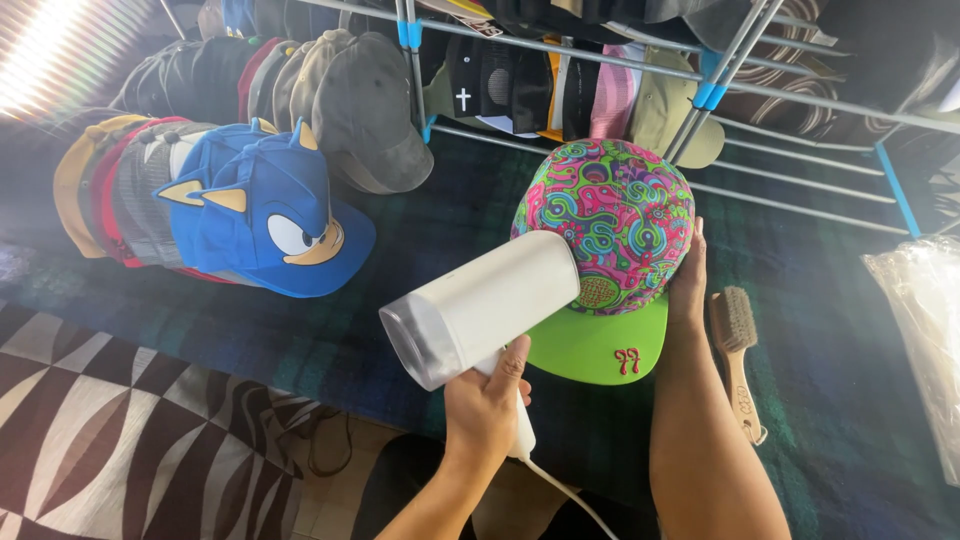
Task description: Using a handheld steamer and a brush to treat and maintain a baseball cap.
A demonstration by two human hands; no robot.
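My left hand point(487, 400) grips the handle of a white hair dryer point(480, 305), whose nozzle end points at a cap point(610, 215). The cap has a swirly pink, green and blue crown and a bright green brim with a small red mark. It rests on a dark plaid cloth point(830, 290). My right hand point(688, 280) holds the cap's right side, fingers along the crown and the brim's edge. The dryer's white cord trails down past my left wrist.
A wooden brush point(738, 350) lies just right of my right forearm. A blue cartoon-character cap point(265, 215) tops a row of caps at left, a grey cap point(375, 110) behind. A metal rack point(720, 70) with more caps stands behind. Clear plastic bag point(925, 330) at right.
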